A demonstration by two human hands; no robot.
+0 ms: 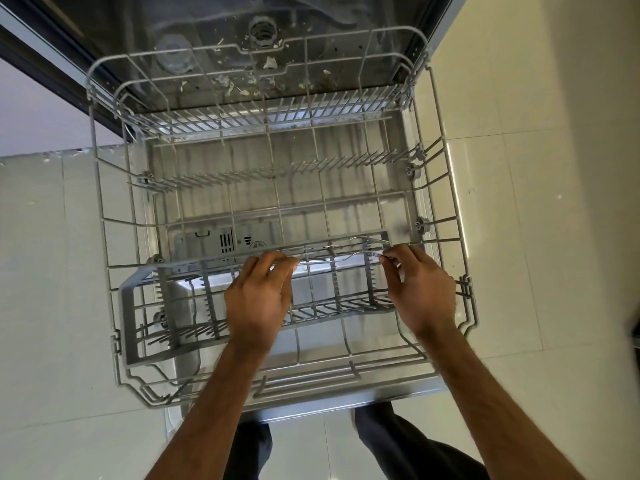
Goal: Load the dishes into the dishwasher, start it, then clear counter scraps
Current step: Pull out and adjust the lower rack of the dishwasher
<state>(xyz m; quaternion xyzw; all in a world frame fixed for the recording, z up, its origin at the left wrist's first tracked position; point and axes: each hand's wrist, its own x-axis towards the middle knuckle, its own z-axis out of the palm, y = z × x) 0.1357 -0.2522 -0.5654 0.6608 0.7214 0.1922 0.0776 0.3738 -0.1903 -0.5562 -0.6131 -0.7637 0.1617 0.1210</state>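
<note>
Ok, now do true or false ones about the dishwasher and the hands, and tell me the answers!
1. The rack is full of plates. False: there are no plates in it, only the cutlery basket.
2. The left hand and the right hand are both at the cutlery basket's far rim. True.
3. The right hand pinches silver cutlery. True.
4. The dishwasher door is closed. False: it is open, and the rack is pulled out over it.
5. Little scraps lie on the bottom inside the dishwasher. True.
</note>
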